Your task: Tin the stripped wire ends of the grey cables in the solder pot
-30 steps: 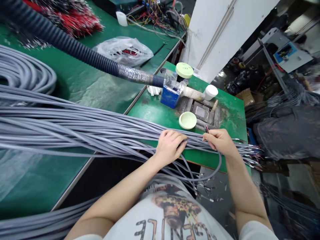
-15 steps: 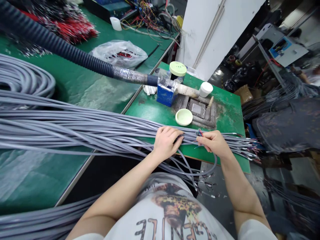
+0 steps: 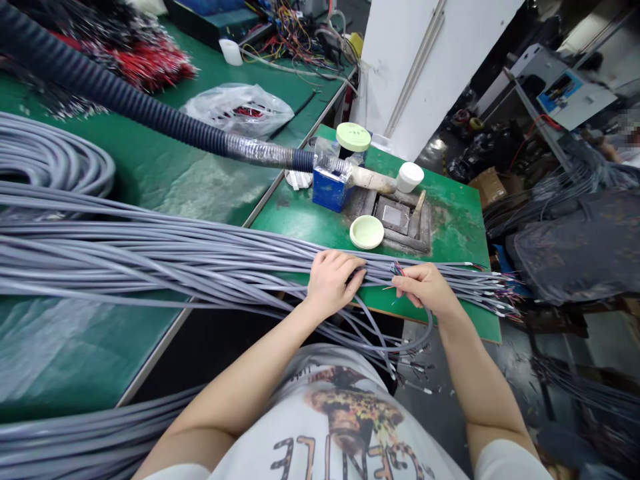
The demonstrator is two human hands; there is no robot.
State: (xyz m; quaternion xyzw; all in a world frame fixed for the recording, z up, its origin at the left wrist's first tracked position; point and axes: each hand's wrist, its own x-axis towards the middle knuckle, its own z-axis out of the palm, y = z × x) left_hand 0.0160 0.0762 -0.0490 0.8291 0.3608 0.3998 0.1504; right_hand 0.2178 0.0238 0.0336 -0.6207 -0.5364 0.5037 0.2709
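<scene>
A thick bundle of grey cables (image 3: 240, 250) runs across the bench from left to right, with stripped, coloured ends (image 3: 507, 293) at the far right. My left hand (image 3: 333, 280) is closed over the bundle near its middle, fingers curled round some of the cables; their undersides are hidden. Just to the right, my right hand (image 3: 425, 285) pinches one grey cable (image 3: 429, 327) close to its end. Thin coloured wires (image 3: 397, 269) fan out from between its thumb and fingers, while the cable loops down below that hand.
Behind the bundle are a pale green dish (image 3: 367, 233), a sooty square pot (image 3: 395, 217), a white cup (image 3: 410, 177) and a blue box (image 3: 330, 190). A dark ribbed hose (image 3: 165, 113) hangs over the bench. Coiled cable (image 3: 55, 153) lies at left; a white pillar (image 3: 415, 60) stands behind.
The pinched wires and my right hand have shifted very slightly, the loose wire tips now pointing a little differently. My left hand stays in place on the cables.
</scene>
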